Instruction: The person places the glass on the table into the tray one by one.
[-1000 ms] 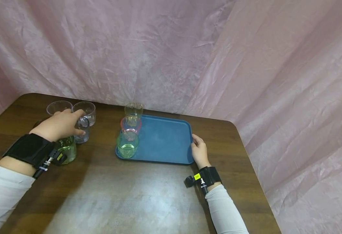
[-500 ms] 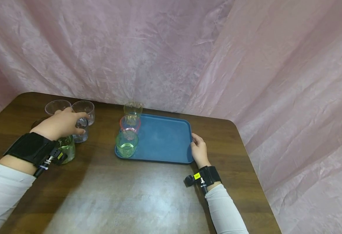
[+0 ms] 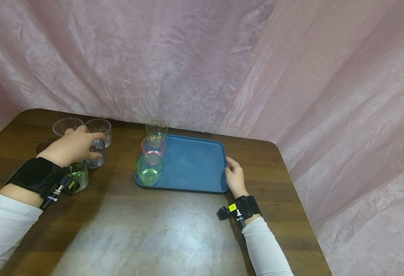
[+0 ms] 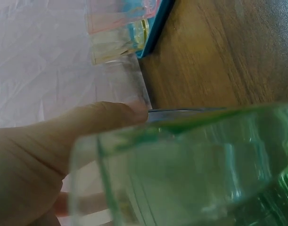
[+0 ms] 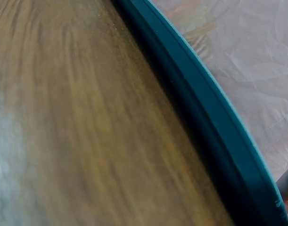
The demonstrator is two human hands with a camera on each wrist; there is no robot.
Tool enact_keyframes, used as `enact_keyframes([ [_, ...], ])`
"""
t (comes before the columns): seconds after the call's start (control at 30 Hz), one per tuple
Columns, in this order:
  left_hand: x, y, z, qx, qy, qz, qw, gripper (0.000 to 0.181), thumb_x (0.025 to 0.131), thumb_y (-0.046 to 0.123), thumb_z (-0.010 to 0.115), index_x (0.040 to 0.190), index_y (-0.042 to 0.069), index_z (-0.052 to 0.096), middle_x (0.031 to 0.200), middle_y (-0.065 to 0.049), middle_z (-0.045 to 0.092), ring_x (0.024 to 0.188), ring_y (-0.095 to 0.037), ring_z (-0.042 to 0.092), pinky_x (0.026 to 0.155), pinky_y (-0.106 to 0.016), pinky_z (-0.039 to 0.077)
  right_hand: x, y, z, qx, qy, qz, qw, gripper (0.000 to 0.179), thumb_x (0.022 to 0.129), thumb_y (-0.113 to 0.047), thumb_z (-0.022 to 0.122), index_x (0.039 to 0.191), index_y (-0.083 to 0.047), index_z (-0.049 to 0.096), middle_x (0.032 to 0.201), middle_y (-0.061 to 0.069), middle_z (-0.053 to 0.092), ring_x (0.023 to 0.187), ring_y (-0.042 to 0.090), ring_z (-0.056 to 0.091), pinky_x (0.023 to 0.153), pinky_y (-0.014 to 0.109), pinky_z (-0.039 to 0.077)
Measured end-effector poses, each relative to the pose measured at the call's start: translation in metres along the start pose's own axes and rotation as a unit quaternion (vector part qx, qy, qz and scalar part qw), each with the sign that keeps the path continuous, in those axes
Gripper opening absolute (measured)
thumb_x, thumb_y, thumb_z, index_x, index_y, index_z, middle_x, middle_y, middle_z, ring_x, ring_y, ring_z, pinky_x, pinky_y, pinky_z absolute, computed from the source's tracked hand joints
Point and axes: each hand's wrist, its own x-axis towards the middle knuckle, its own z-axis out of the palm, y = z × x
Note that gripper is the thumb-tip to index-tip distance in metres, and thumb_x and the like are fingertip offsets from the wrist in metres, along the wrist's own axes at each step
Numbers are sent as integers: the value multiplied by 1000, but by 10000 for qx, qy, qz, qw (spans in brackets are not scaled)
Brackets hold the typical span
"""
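Note:
At the table's left my left hand (image 3: 72, 147) reaches over a group of glasses. Its thumb and fingers are around a clear bluish glass (image 3: 96, 160); in the left wrist view the thumb lies at that glass's dark rim (image 4: 181, 111). A green glass (image 4: 195, 174) fills the front of that view and hides most of the bluish one. My right hand (image 3: 235, 178) grips the right edge of a blue tray (image 3: 195, 165), thumb at the rim. Along the tray's left side stand a green glass (image 3: 149, 172), a pink-rimmed glass (image 3: 153, 145) and a yellowish glass (image 3: 157, 127).
Two clear glasses, one at the back (image 3: 106, 136) and one at the far left (image 3: 65, 126), stand beyond my left hand. A dark-rimmed glass (image 3: 44, 145) is partly hidden under the wrist. A pink curtain (image 3: 202, 65) hangs right behind the wooden table (image 3: 257, 161).
The left thumb and fingers have shifted slightly about the bluish glass. The right hand keeps its hold on the tray, and the glasses stand as before.

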Motion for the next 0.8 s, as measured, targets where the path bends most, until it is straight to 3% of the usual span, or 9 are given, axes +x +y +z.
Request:
enact_keyframes([
  [0.13,-2,2,1,-4,150,101,9998,56,74,27,78,123,6,60,107,-39,54,100,-60,46,77,-73,42,-1,0,0,8,-10,6,10000,40,95,2,43,135,5,47,140,23,45,130,32,43,110,47,36],
  [0.43,-1,4,4,37,382,319,9988,49,72,27,79,115,11,62,104,-35,55,98,-55,48,81,-70,38,0,1,0,10,-22,-51,10000,40,95,3,42,135,6,47,140,23,45,130,31,43,110,46,35],
  [0.8,-11,33,-18,-140,476,312,9983,49,73,21,77,119,10,62,107,-34,50,95,-51,45,82,-64,35,1,0,-1,97,-37,28,9999,41,94,4,43,135,7,47,141,25,44,130,33,43,109,47,37],
])
